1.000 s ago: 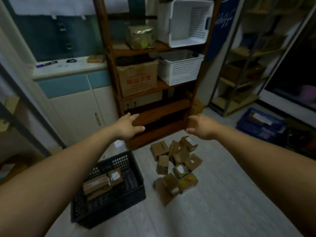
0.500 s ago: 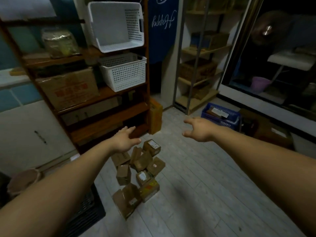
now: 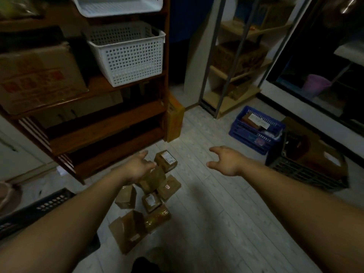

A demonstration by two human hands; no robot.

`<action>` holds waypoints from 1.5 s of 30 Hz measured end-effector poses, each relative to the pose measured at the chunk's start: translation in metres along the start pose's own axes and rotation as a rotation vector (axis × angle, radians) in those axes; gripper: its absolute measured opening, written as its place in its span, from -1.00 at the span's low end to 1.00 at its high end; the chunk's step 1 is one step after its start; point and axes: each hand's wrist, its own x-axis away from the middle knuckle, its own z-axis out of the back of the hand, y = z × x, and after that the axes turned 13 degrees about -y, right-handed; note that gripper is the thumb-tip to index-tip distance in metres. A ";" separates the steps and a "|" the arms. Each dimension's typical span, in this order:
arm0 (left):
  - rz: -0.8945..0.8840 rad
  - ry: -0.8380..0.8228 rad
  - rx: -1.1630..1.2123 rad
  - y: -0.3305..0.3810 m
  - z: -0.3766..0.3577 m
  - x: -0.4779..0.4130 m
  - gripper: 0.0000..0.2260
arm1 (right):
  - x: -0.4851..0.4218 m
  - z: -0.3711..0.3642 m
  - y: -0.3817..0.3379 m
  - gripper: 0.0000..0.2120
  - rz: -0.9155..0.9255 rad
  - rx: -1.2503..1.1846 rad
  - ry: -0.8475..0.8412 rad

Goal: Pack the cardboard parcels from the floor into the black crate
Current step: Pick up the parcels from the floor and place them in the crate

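Cardboard parcels are lying in a loose heap on the floor, just in front of the wooden shelf, and none is being lifted yet. At the near-left edge the black crate is poking into view, placed close beside the heap, probably to keep each carry short. Only part of its perforated rim is showing. The rest is being cut off by the frame and covered by the left forearm, so its contents cannot be told. The left hand is reaching over the far part of the heap with fingers stretched and loose, grasping nothing, and is probably lining up a pick. It is hiding the box beneath, so contact is hard to judge. Just right of it, a labelled parcel is sitting at the heap's far end. The right hand is hovering over bare floor right of the heap, fingers spread and slightly curved, empty, likely readying to close in from that side. Far right, a blue crate and a dark crate are sitting blurred, their contents unclear.
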 end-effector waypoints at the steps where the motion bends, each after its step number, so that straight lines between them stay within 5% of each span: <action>1: 0.001 -0.011 0.021 0.002 0.002 -0.012 -0.37 | -0.012 0.005 0.003 -0.30 -0.001 -0.006 -0.014; 7: 0.005 -0.021 -0.049 -0.004 0.006 -0.055 -0.57 | -0.093 0.023 0.019 -0.28 0.049 -0.003 -0.125; 13: 0.139 0.029 0.323 -0.022 -0.017 -0.103 -0.78 | -0.202 0.030 0.036 -0.28 0.199 0.144 -0.336; 18: 0.270 0.154 0.499 -0.022 -0.059 -0.157 -0.72 | -0.303 0.027 0.062 -0.34 0.295 0.234 -0.439; 21: 0.344 0.098 0.391 -0.028 -0.084 -0.197 -0.70 | -0.361 0.010 0.084 -0.31 0.271 0.221 -0.481; 25: 0.423 0.120 0.206 -0.060 -0.120 -0.266 -0.53 | -0.436 -0.043 0.112 -0.31 0.223 0.135 -0.512; 33: 0.401 0.169 0.605 -0.199 -0.208 -0.441 -0.48 | -0.607 -0.216 0.124 -0.35 0.297 0.053 -0.474; 37: 0.394 0.221 0.610 -0.257 -0.249 -0.511 -0.64 | -0.678 -0.296 0.127 -0.47 0.317 -0.029 -0.489; 42: 0.450 0.114 0.336 -0.301 -0.275 -0.570 -0.77 | -0.729 -0.360 0.130 -0.14 0.250 -0.150 -0.515; 45: 0.567 0.203 0.260 -0.306 -0.279 -0.587 -0.78 | -0.739 -0.376 0.129 -0.08 0.250 -0.211 -0.548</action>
